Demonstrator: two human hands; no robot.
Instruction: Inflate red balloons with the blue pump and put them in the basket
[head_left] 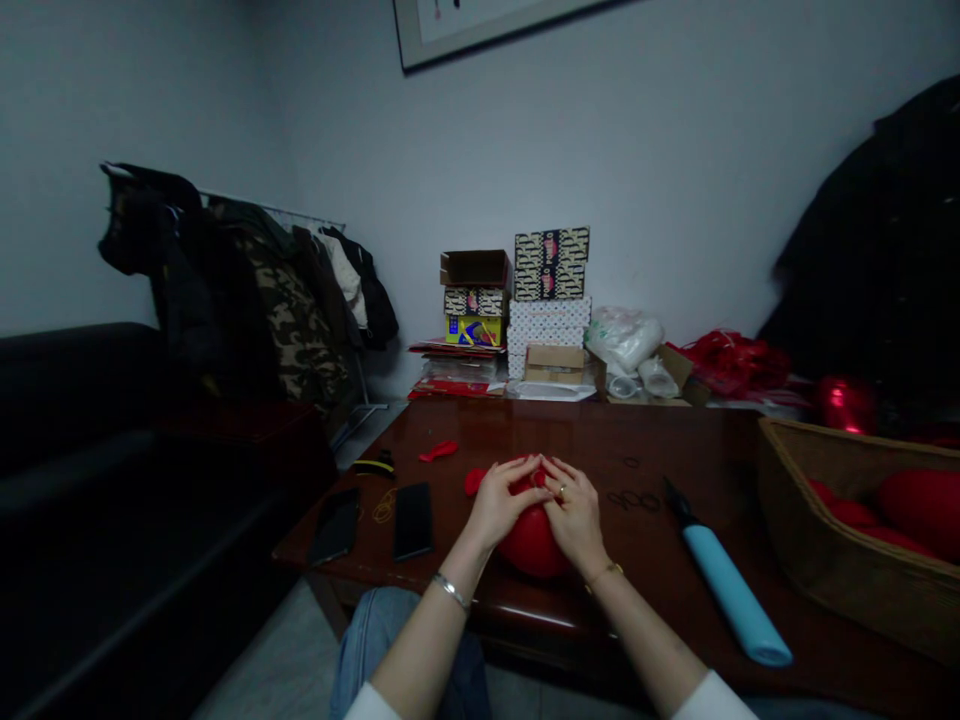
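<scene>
An inflated red balloon (534, 548) sits at the table's front edge, between my forearms. My left hand (506, 497) is closed at the balloon's upper end, its fingertips pinched near the neck. From the other side my right hand (576, 508), with a ring on one finger, is also closed there, and the fingertips of both hands meet. The neck itself is mostly hidden by my fingers. Just left of my left hand lies a bit of red rubber (474, 481), partly covered. Further left is a limp red balloon (439, 451).
A light blue hand pump (731, 590) lies right of my hands, beside a woven basket (795, 530) holding red balloons. Dark rings (634, 499) lie nearer. At left are a black phone (412, 521), a dark flat object (334, 525) and yellow bands (385, 507). Boxes (551, 325) stand behind.
</scene>
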